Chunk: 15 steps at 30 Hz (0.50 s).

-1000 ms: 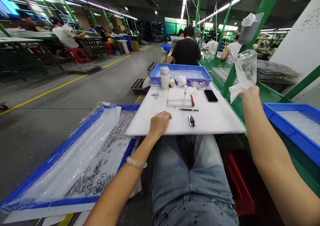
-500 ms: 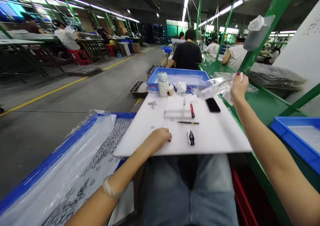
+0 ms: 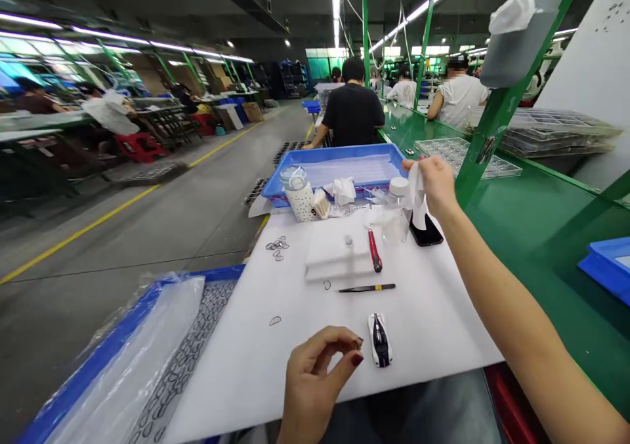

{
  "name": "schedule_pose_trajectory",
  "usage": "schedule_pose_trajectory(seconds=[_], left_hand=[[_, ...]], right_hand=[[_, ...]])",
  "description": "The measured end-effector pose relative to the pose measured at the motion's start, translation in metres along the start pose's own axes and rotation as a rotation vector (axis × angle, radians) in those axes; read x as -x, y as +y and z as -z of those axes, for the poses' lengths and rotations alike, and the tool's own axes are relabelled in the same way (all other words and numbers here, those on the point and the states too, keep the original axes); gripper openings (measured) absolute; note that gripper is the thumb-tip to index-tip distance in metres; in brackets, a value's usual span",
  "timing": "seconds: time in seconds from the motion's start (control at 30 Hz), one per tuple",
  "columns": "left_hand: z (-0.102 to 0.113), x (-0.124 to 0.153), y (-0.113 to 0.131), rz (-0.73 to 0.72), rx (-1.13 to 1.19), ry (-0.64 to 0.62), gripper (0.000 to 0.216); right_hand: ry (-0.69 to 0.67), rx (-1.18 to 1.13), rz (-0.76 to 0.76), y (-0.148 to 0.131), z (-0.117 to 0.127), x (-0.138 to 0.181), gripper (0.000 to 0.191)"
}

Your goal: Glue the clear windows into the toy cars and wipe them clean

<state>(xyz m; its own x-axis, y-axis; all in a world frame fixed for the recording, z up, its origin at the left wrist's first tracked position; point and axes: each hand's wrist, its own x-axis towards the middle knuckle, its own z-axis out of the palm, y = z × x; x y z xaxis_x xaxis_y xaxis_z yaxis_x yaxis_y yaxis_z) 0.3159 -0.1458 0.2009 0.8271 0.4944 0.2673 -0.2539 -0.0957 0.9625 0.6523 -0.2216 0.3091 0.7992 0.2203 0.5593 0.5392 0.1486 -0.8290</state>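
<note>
Tissue [image 3: 418,201] in my right hand [image 3: 437,185]
Pinched high, perhaps to hang free; my left hand [image 3: 315,375] curls narrow beside the car [image 3: 380,340], its hold unclear.

No readable lettering, no legible label or brand, no numbers or signs made out

I'm viewing a factory. Workers [image 3: 352,113] sit at benches [image 3: 546,214] under strip lights [image 3: 336,11]; a yellow line [image 3: 105,218] runs along the floor [image 3: 211,201].
</note>
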Motion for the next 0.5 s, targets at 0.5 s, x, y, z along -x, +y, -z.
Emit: schedule_pose_trajectory(seconds=[0.5], left_hand=[[-0.031,0.004,-0.014,0.428,0.869,0.195,0.022]], right_hand=[[-0.520,0.183,0.293,-0.053,-0.004,0.231,0.010]])
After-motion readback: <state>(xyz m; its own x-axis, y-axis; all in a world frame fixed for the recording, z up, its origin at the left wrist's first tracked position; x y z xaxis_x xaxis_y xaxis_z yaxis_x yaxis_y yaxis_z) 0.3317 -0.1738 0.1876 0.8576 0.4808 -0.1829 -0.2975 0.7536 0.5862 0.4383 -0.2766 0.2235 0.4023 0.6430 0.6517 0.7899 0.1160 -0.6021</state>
